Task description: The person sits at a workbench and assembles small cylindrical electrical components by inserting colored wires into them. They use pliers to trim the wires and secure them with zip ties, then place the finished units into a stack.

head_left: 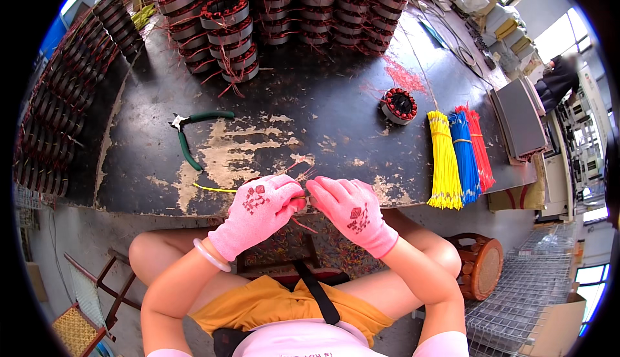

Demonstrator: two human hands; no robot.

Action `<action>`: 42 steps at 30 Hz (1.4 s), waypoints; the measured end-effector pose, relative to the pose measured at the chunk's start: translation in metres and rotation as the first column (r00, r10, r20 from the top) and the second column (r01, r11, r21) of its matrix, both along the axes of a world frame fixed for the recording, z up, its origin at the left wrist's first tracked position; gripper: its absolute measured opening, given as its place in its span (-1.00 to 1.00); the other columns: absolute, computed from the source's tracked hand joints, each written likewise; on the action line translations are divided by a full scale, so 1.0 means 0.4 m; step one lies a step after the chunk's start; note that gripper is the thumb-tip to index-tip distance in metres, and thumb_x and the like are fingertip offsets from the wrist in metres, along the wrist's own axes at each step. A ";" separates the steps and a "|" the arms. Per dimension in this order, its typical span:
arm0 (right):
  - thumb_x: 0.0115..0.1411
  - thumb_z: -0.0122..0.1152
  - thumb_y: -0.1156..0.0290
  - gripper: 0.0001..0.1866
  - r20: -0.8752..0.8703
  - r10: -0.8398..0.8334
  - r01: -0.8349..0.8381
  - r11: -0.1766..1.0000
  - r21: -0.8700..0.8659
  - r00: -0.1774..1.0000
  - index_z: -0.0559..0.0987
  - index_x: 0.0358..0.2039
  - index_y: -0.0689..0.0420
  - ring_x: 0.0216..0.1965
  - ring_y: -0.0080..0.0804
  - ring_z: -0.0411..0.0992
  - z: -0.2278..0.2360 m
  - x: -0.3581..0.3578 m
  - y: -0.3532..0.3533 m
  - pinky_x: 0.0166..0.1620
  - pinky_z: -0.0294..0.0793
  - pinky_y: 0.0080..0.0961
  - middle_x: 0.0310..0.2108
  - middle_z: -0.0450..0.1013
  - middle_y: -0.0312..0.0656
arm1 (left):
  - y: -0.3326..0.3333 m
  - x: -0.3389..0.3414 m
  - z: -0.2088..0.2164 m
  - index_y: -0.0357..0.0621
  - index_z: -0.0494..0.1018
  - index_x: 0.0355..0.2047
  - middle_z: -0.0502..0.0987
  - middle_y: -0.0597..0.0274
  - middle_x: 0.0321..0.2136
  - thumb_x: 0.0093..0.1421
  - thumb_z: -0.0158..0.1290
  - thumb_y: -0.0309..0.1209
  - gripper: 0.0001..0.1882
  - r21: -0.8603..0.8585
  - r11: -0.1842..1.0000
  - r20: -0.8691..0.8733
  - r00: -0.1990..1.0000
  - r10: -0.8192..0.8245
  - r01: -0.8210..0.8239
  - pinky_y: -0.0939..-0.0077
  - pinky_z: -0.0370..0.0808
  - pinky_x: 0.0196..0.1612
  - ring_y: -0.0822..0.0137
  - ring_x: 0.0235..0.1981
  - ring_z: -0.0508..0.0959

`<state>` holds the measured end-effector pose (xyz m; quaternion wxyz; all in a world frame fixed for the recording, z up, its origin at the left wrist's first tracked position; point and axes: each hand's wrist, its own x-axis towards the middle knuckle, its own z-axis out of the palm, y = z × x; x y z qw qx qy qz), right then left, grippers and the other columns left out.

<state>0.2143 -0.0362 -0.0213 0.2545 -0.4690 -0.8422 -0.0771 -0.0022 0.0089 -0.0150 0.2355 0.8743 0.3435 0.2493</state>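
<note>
Both of my hands wear pink work gloves and meet at the table's near edge. My left hand (258, 211) is closed on a yellow wire (214, 189), whose free end sticks out to the left over the tabletop. My right hand (349, 210) is closed too, its fingertips pinched right beside the left ones around thin wire ends. Exactly what the right fingers grip is too small to tell. Thin red wires (301, 162) show just beyond and below the fingers; the part they come from is mostly hidden by my gloves. Green-handled pliers (206, 116) lie spread beyond my left hand.
One wound motor stator (400, 119) sits at the right, near yellow (444, 160), blue (465, 153) and red (476, 140) wire bundles. Tall stator stacks (236, 36) line the far side, with more stacks (55, 121) at the left. A wooden drum-shaped stool (484, 268) stands by my right knee.
</note>
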 end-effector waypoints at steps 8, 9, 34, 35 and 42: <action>0.40 0.13 0.30 -0.79 -0.504 -0.628 -0.502 0.202 -0.841 0.593 0.60 -0.19 0.17 -0.48 -0.59 0.48 0.042 0.015 0.009 -0.42 0.44 -0.57 -0.42 0.57 -0.32 | 0.002 -0.004 -0.003 -0.06 0.57 -0.26 0.62 0.24 -0.28 0.14 0.23 -0.44 -0.86 0.013 1.000 0.030 1.000 -0.007 0.007 0.24 0.57 -0.22 0.10 -0.26 0.62; 0.37 0.17 0.31 -0.82 -0.495 -0.529 -0.398 0.293 -0.869 0.689 0.60 -0.19 0.14 -0.50 -0.55 0.48 0.042 0.020 0.000 -0.42 0.44 -0.53 -0.42 0.57 -0.31 | 0.002 -0.003 -0.003 -0.06 0.57 -0.26 0.62 0.24 -0.28 0.14 0.23 -0.44 -0.86 0.010 1.000 0.032 0.999 -0.005 0.005 0.24 0.57 -0.22 0.10 -0.26 0.62; 0.16 0.32 0.32 -0.57 -0.052 -0.044 0.030 0.969 -0.245 0.998 0.55 0.07 -0.06 -0.25 -0.35 0.51 -0.011 -0.007 -0.031 -0.16 0.48 -0.34 -0.26 0.50 -0.36 | 0.001 -0.001 -0.005 -0.10 0.57 -0.30 0.61 0.23 -0.32 0.13 0.25 -0.42 -0.87 0.014 1.000 0.052 0.998 -0.016 0.016 0.23 0.57 -0.23 0.10 -0.28 0.62; 0.14 0.36 0.34 -0.59 -0.093 -0.053 0.031 0.973 -0.228 0.994 0.58 0.03 -0.06 -0.27 -0.32 0.51 -0.005 -0.001 -0.030 -0.17 0.47 -0.33 -0.30 0.50 -0.35 | -0.002 0.000 -0.004 -0.11 0.57 -0.30 0.61 0.22 -0.31 0.13 0.25 -0.42 -0.86 0.007 1.000 0.058 0.998 -0.016 0.016 0.23 0.57 -0.23 0.10 -0.28 0.62; 0.15 0.38 0.30 -0.77 -0.379 -0.060 -0.096 0.920 -0.380 0.923 0.66 -0.17 -0.02 -0.22 -0.26 0.51 -0.001 -0.028 -0.001 -0.14 0.46 -0.29 -0.30 0.54 -0.30 | 0.000 -0.039 0.037 -0.13 0.59 -0.18 0.62 0.14 -0.12 0.15 0.22 -0.44 -0.79 -0.041 0.996 -0.007 0.996 -0.084 0.084 0.24 0.58 -0.06 0.07 -0.14 0.63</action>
